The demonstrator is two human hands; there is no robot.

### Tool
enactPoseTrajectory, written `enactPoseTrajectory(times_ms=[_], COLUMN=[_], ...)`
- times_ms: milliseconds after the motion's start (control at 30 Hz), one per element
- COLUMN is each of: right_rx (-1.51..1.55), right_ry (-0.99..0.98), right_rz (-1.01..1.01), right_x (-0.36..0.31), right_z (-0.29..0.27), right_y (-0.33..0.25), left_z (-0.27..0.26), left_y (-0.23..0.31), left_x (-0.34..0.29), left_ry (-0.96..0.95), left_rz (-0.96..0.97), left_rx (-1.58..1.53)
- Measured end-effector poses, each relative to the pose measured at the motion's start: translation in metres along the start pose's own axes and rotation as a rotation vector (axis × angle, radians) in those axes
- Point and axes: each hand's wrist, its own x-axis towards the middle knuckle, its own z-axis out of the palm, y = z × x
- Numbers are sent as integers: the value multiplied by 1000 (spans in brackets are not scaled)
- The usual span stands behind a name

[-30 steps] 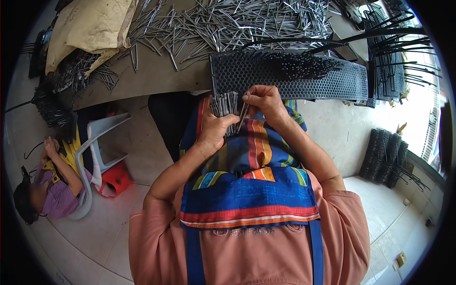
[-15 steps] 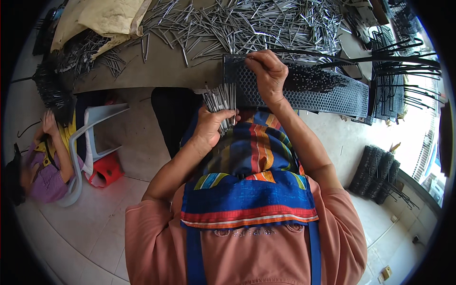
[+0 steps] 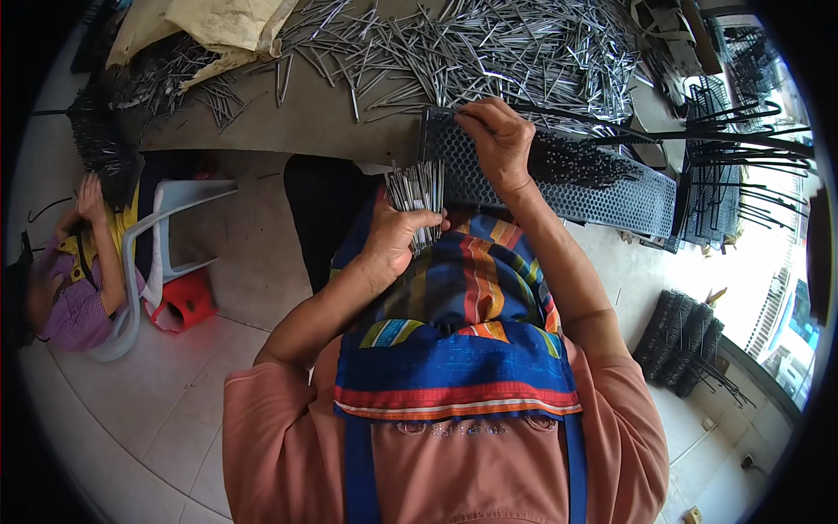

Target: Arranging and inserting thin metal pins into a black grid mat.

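My left hand [image 3: 389,237] is wrapped round a bundle of thin silvery metal rods [image 3: 415,187], upper ends fanned a little. It holds them above my lap, beside the left end of a long black perforated plate [image 3: 454,170]. Over the plate's far left corner my right hand [image 3: 503,147] is closed, thumb and fingers pinched together. What lies between those fingertips is too small to make out. To the right of that hand, many dark pins [image 3: 580,162] stand packed in the plate's holes.
Loose metal rods [image 3: 541,57] lie heaped on the table [image 3: 288,122] behind the plate. A torn tan sack [image 3: 218,26] rests at the far left. Black hooked wires [image 3: 759,144] jut out at the right. On the left, another person [image 3: 83,297] sits near a pale chair [image 3: 166,227].
The whole view has shifted slightly. My left hand still grips the rods, and my right hand remains pinched over the plate's far left corner.
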Motion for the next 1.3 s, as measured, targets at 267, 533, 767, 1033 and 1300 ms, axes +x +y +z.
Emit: enactPoseTrajectory(times_ms=[267, 533, 767, 1033, 1300], right_rx=[-113, -186, -317, -288, -166], right_ry=[-33, -9, -40, -36, -212], right_rz=[-51, 122, -90, -97, 130], right_x=[6, -23, -11, 5, -4], right_z=[10, 2, 14, 16, -3], right_y=[-2, -3, 1, 1, -6], left_z=[2, 3, 2, -2, 1], left_y=[2, 3, 1, 8, 6], left_x=[0, 3, 3, 1, 6], left_ry=[43, 46, 67, 62, 13], left_rz=[-2, 48, 30, -3, 37], left_rx=[-30, -88, -94, -78, -81])
